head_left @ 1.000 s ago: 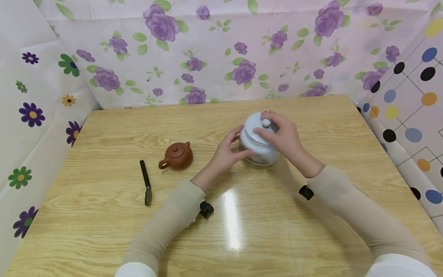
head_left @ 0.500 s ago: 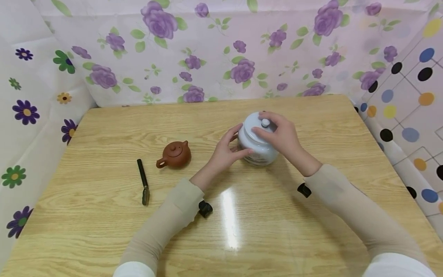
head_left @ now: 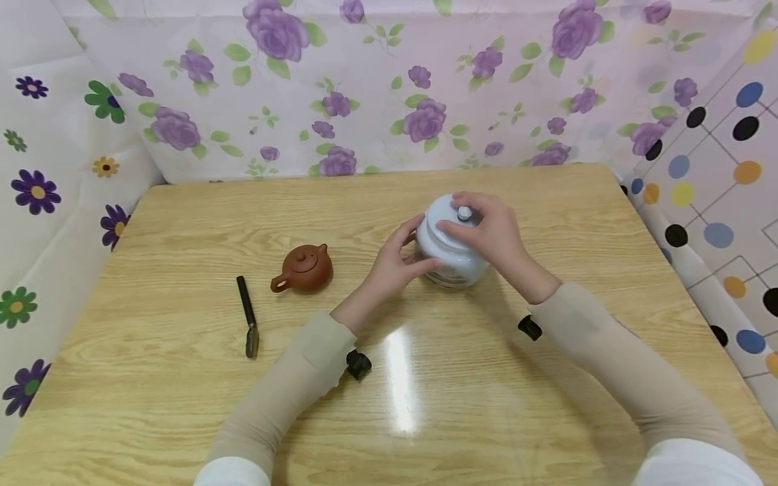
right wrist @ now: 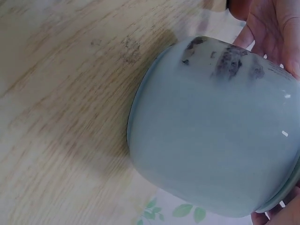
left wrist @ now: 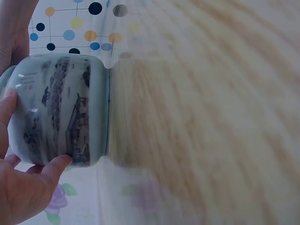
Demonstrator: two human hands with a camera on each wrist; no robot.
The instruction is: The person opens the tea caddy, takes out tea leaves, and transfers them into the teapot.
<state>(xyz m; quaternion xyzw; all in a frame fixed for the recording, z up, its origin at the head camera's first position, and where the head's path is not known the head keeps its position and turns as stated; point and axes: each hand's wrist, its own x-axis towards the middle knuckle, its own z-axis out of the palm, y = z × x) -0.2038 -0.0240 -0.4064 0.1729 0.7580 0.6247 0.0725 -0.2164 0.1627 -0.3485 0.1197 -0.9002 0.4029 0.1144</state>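
Observation:
A pale blue-grey ceramic jar [head_left: 456, 265] with a lid stands upright on the wooden table. Dark landscape drawings cover part of its side, as the left wrist view shows on the jar wall [left wrist: 56, 112]. My left hand [head_left: 389, 268] holds the jar's left side, thumb at the front and fingers spread round behind. From above, my right hand [head_left: 500, 233] grips the round lid [head_left: 442, 214], thumb and fingers to either side of its small white knob [head_left: 464, 213]. The lid sits on the jar's mouth. In the right wrist view the jar's plain side [right wrist: 211, 126] fills the middle.
A small reddish-brown clay teapot [head_left: 308, 268] stands left of the jar, handle toward the left. Farther left lies a slim tool with a black handle [head_left: 246, 297] and a metallic end. Flowered sheeting [head_left: 365, 88] hangs behind the table; dotted sheeting [head_left: 723, 196] hangs at right.
The head view has shifted slightly, so everything appears a little farther left. Both hands keep their places on the jar and lid.

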